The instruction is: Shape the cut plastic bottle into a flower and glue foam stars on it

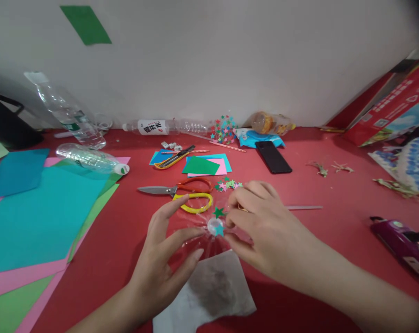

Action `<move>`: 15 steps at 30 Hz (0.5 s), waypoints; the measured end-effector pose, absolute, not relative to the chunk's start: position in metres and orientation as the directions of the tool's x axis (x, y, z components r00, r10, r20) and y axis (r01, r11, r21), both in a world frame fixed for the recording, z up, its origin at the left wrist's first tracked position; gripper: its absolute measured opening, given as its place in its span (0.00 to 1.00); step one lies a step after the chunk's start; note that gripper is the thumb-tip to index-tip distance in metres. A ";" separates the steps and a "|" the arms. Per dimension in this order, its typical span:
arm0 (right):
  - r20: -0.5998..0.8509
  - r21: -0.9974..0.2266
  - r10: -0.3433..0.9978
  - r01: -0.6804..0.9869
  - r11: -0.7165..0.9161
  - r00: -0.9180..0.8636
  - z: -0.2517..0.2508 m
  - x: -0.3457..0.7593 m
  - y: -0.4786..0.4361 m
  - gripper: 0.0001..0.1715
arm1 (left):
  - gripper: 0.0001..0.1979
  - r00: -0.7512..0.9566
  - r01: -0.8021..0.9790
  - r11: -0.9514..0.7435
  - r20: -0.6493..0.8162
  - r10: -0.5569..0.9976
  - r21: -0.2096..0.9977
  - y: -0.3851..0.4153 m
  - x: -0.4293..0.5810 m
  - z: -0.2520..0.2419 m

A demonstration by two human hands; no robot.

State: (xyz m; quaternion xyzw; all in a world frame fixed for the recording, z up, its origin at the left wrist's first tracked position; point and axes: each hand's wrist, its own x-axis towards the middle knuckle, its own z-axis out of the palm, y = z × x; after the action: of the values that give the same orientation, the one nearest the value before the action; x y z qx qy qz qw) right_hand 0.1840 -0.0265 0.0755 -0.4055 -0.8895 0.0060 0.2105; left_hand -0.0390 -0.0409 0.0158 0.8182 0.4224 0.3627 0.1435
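A clear plastic piece [215, 226] with strips splayed like petals around a pale round centre lies between my hands. A dark green paper star [218, 212] and a light blue star [219, 229] rest on it. My left hand [169, 243] is at its left with thumb and fingers apart, one fingertip at a strip. On the other side, my right hand [256, 222] has its fingers curled and pinched at the strips; what lies between them is hidden. Just beyond are scissors [174, 189] with red and yellow handles and a small heap of stars [227, 185].
Stained white tissue [212, 291] lies in front. Coloured paper sheets [39, 217] and a plastic bottle [87, 157] are on the left. Farther back are a box cutter [174, 157], small paper pieces [205, 165] and a phone [273, 157]. A purple object [402, 243] sits at right.
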 end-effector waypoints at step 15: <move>0.291 -0.270 0.766 0.719 0.640 -0.573 0.101 0.201 -0.026 0.06 | 0.17 0.351 0.558 -0.593 0.482 0.803 0.580 -0.039 -0.037 0.030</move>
State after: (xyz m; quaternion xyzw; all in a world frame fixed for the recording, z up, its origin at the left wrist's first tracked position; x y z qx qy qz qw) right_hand 0.2009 -0.0257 0.1010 -0.4197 -0.8848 0.0609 0.1932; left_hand -0.0372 -0.0387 0.0304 0.8063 0.4220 0.3825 0.1598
